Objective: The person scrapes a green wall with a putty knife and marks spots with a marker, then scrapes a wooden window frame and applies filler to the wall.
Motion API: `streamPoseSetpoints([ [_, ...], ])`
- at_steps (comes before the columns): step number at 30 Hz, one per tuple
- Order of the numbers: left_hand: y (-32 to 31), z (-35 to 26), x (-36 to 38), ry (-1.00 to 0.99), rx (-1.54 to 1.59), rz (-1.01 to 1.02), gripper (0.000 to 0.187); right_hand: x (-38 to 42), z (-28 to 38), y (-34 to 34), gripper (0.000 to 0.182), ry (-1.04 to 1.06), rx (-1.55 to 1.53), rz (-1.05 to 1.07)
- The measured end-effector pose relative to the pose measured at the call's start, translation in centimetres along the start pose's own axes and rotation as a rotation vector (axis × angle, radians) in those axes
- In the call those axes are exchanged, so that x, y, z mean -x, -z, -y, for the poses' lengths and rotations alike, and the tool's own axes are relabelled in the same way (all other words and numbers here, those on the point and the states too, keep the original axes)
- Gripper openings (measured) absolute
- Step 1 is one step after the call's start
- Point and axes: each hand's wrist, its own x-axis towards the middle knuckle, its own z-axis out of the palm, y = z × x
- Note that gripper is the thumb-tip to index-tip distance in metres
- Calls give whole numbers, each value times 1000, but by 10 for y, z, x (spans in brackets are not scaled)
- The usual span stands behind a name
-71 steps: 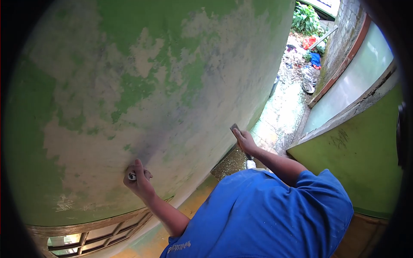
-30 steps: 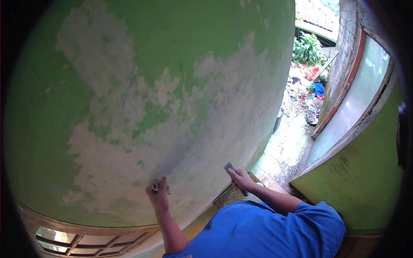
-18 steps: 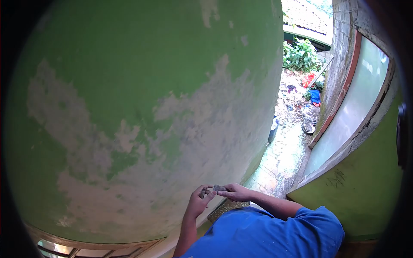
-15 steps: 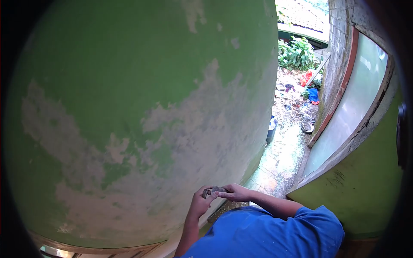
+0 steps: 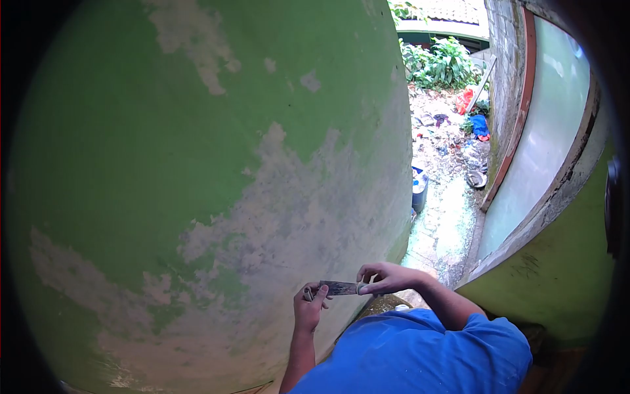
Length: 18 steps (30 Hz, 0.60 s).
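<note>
A flat grey scraper (image 5: 341,288) with a smudged blade stretches between my two hands, in front of the patchy wall. My left hand (image 5: 310,308) is closed at the blade's wider end, thumb lying against it. A small dark-edged piece (image 5: 308,294) also shows among the left fingers; I cannot tell what it is. My right hand (image 5: 388,278) pinches the narrower, pale end of the scraper between thumb and fingers. Both hands are above the front of my blue shirt (image 5: 420,348).
The green wall (image 5: 164,131) has large bare grey patches (image 5: 295,203) where paint is gone. To the right, a sunlit passage (image 5: 446,223) holds a dark bucket (image 5: 419,187), scattered litter and plants (image 5: 449,62). A framed pale panel (image 5: 538,138) stands beyond it.
My right hand has moved right, away from the left, so the scraper's length now shows between them. The view has shifted, with the wall patches now lower and farther left.
</note>
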Motion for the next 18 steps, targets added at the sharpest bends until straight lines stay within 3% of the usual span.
streamPoseSetpoints([
  [3, -3, -1, -2, 24, 136, -62, 18, 13, 15, 18, 44, 37, -16, 2],
  [7, -5, 1, -1, 12, 296, -130, 18, 22, 41, 29, 44, 305, -355, -77],
  [9, -6, -5, 3, 26, 328, -71, 17, 11, 44, 22, 41, 504, -471, -114],
  [12, -13, -7, 9, 21, 311, -16, 18, -14, 49, 11, 27, 659, -339, -107],
  [15, -13, -7, 11, 63, 252, 53, 20, -34, 55, -4, 18, 763, -456, -109],
  [18, -9, -21, 18, 51, 138, -14, 19, -32, 82, -1, 14, 883, -286, -195],
])
